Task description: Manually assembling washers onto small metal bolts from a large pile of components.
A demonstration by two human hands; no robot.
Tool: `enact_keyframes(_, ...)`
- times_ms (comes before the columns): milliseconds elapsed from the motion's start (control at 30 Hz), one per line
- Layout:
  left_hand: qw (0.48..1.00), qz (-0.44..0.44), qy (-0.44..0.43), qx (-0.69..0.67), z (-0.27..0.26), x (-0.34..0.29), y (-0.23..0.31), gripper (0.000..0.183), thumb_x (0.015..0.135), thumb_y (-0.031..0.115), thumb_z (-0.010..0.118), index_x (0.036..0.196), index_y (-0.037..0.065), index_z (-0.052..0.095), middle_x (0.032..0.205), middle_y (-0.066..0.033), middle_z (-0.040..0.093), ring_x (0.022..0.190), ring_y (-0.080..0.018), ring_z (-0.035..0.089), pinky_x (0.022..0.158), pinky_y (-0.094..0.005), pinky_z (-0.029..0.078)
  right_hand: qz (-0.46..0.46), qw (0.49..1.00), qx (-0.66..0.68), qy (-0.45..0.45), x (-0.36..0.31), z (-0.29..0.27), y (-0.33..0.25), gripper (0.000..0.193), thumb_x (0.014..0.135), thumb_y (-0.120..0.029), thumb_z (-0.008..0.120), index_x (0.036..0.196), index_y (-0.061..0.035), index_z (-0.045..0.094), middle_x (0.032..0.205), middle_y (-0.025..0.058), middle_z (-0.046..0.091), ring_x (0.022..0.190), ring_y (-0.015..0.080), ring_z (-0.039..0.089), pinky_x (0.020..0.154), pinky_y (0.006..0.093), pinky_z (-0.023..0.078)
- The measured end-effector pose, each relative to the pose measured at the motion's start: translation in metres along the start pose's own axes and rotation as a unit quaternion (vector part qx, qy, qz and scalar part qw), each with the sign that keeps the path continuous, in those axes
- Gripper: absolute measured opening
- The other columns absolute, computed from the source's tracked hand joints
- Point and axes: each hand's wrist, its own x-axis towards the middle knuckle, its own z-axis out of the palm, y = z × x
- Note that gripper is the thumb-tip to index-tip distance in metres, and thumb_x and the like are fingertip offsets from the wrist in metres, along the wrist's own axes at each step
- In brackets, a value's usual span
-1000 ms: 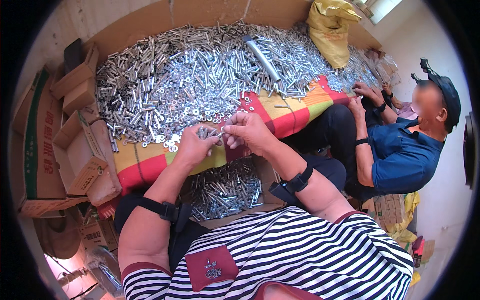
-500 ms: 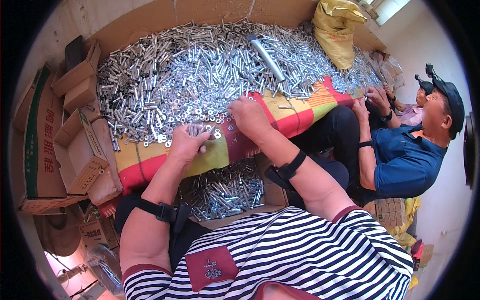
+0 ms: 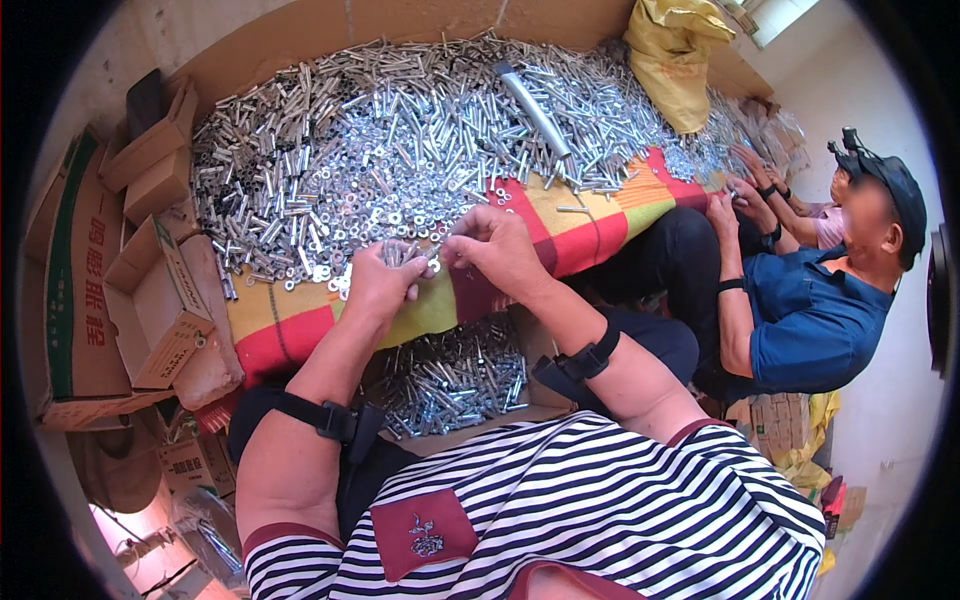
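My left hand is closed around several silvery metal bolts, their ends sticking out past the fingers. Close beside their tips, my right hand pinches with thumb and forefinger. Whatever lies in that pinch is too small to make out. Both hands are just above the near edge of a wide heap of bolts and metal sleeves. Loose washers and nuts lie thickly in front of them, on a checked red, yellow and green cloth.
Below the cloth edge, a cardboard box holds more bolts. Open cartons stand at the left. A grey metal tube lies on the heap, near a yellow sack. Two co-workers, one in a blue shirt, sit at the right.
My right hand has drawn back from the washers toward my left hand, its fingertips now beside the bolts. My left hand has shifted slightly right.
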Motion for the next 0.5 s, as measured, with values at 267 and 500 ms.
enact_keyframes(267, 0.999, 0.019, -0.026, 0.024, -0.003, -0.003, -0.001, 0.010, 0.082, 0.002, 0.065, 0.090, 0.001, 0.059, 0.072, -0.0073, 0.066, 0.046, -0.0066, 0.051, 0.039, -0.0201, 0.035, -0.117, 0.989, -0.083, -0.021, -0.007, 0.005, 0.000, 0.010, 0.082, -0.001, 0.065, 0.092, 0.0012, 0.066, 0.073, 0.0037, 0.064, 0.061, 0.0082, 0.060, 0.057, 0.0223, 0.051)
enact_keyframes(500, 0.983, -0.100, -0.112, -0.109, -0.019, 0.000, -0.003, 0.009, 0.084, 0.008, 0.066, 0.092, 0.003, 0.063, 0.069, -0.0046, 0.065, 0.045, -0.0045, 0.048, 0.036, -0.0183, 0.030, -0.036, 0.999, 0.012, -0.034, -0.017, 0.012, 0.003, 0.008, 0.086, -0.003, 0.063, 0.092, 0.0010, 0.066, 0.066, 0.0011, 0.059, 0.055, 0.0064, 0.055, 0.053, 0.0201, 0.046)
